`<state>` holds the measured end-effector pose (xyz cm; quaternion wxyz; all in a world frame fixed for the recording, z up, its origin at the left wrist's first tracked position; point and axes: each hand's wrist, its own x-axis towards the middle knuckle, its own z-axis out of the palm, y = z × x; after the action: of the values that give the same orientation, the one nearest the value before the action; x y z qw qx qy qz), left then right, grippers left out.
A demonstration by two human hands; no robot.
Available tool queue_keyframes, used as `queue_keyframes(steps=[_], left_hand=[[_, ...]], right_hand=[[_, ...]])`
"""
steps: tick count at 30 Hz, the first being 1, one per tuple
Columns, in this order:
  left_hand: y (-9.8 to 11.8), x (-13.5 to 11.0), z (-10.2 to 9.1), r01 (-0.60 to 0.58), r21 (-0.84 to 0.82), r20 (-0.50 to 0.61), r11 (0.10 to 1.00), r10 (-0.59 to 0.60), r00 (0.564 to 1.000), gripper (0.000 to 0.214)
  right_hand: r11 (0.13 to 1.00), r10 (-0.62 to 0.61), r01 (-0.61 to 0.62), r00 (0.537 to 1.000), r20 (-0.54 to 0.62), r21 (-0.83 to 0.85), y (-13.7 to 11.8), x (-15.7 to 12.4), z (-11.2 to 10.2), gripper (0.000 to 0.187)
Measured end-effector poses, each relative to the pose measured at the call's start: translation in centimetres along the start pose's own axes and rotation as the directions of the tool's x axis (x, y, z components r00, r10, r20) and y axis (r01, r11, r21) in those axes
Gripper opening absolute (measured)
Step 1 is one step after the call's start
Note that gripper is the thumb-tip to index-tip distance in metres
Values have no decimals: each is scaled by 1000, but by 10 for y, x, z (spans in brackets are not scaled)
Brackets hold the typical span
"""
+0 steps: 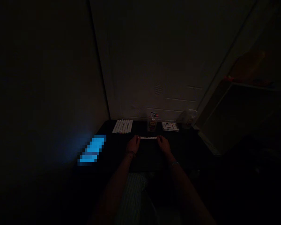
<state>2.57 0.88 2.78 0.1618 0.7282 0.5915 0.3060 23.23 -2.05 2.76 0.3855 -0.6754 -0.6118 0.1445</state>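
The room is very dark. My left hand [133,144] and my right hand [163,144] each grip one end of a white marker [148,137], held level just above a dark table [112,142]. The fingers of both hands are closed round the marker's ends. A row of several white markers [122,126] lies side by side at the back left of the table. Behind the held marker stands a clear jar [152,122] with coloured marker caps showing at its top.
A glowing blue screen [92,149] lies at the table's left. A flat printed packet [170,126] and a clear container [188,119] sit at the back right. Pale walls meet in a corner behind the table. A dark cabinet [243,118] stands to the right.
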Motion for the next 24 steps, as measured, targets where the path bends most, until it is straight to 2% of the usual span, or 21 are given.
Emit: queue_keyframes(steps=[5, 18, 24], left_hand=[[1, -1, -1, -32, 4, -15, 999, 32, 999, 29], [-3, 2, 3, -46, 45, -22, 998, 47, 999, 30], [0, 0, 0, -9, 49, 7, 999, 9, 1000, 30]], right_hand=[[999, -46, 46, 999, -20, 21, 2, 0, 1, 33], [999, -34, 35, 999, -28, 30, 4, 1, 4, 34], [998, -56, 57, 998, -32, 26, 4, 1, 4, 34]])
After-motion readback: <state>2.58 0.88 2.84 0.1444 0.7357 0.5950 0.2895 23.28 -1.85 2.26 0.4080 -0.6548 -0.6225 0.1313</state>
